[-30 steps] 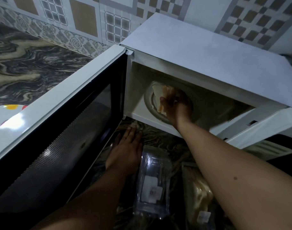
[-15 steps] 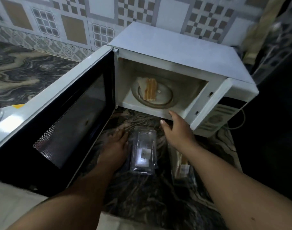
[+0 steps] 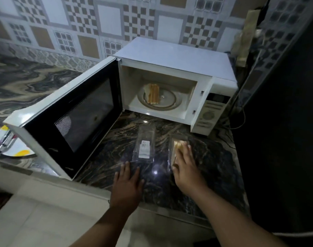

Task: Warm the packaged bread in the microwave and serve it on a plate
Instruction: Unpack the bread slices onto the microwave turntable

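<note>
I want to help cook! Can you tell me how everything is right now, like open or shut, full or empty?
Microwave door: wide open.
Bread: unwrapped, lying on the turntable.
Left clear packet: looks empty, flat on the counter.
Right packet: bread inside.
Left hand: flat on the counter.
Right hand: resting on the right packet.
Plate: partly hidden.

Both forearms are bare, no sleeves showing; the left hand [image 3: 126,186] and right hand [image 3: 187,172] seem ringless in dim light.

The counter [image 3: 211,163] is shiny dark stone with swirls. Both bread packs [image 3: 144,145] are clear, crinkly plastic. The microwave [image 3: 171,56] looks smooth and white, its door [image 3: 75,114] glossy black.
</note>
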